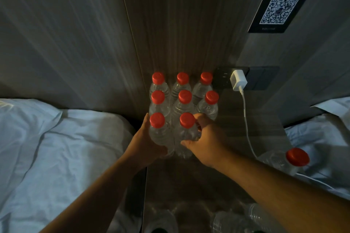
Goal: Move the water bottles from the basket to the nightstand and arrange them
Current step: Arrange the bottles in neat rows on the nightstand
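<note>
While eight red-capped water bottles (184, 100) stand upright on the table (233, 128), the front two are gripped.
At the near row the left hand (144, 143) wraps its fingers round the front-left bottle (161, 134) and the right hand (206, 143) curls its fingers round the front-middle bottle (186, 134). Six others fill two rows behind, near a white charger (238, 80). A ninth bottle (295, 157) lies on the bedding (322, 138) at right; dim shapes at the bottom edge may be more bottles.

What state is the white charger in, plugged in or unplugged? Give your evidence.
Plugged in: the white charger sits in the dark wall socket, and its cable hangs down from it.
</note>
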The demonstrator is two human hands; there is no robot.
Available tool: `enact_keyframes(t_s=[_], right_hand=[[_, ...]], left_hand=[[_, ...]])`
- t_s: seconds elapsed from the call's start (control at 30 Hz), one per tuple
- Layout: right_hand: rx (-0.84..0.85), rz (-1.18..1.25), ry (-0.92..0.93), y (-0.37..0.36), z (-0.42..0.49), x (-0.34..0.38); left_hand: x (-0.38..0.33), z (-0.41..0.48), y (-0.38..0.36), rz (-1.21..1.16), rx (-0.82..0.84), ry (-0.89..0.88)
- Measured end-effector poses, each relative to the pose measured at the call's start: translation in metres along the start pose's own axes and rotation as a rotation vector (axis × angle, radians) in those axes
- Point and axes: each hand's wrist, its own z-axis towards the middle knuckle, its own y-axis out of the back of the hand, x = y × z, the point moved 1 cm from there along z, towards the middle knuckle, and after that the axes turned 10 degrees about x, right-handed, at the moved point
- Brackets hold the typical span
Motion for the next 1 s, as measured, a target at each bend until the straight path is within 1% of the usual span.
enact_keyframes(t_s=[0.17,0.3,0.4,0.47,0.57,0.67,0.8,0.87,0.93,1.0], right_hand=[[0.016,0.031,-0.005,0.000,0.001,-0.002],[0.050,-0.002,-0.043,0.002,0.002,0.001],[0.070,-0.014,-0.053,0.004,0.001,0.005],[0.076,0.014,-0.059,0.008,-0.002,0.008],[0.094,0.073,-0.128,0.016,-0.009,0.016],[0.086,0.078,-0.208,0.021,-0.019,0.020],[0.052,0.167,-0.218,0.028,-0.044,0.030],[0.047,0.204,-0.232,0.033,-0.058,0.032],[0.027,0.189,-0.252,0.039,-0.072,0.031],[0.012,0.152,-0.272,0.041,-0.084,0.030]], left_hand=[[-0.003,-0.002,-0.003,-0.050,0.005,0.006],[-0.008,-0.004,0.000,-0.032,0.023,-0.030],[-0.013,-0.005,0.002,-0.047,0.040,-0.025],[-0.020,-0.008,0.003,-0.058,0.022,-0.028],[-0.029,-0.014,0.006,-0.086,0.008,-0.039],[-0.033,-0.027,0.009,-0.097,0.023,0.002],[-0.034,-0.053,0.010,-0.093,0.006,0.097],[-0.033,-0.066,0.006,-0.207,-0.052,0.115],[-0.040,-0.079,-0.001,-0.312,-0.113,0.125],[-0.046,-0.090,-0.007,-0.347,-0.125,0.086]])
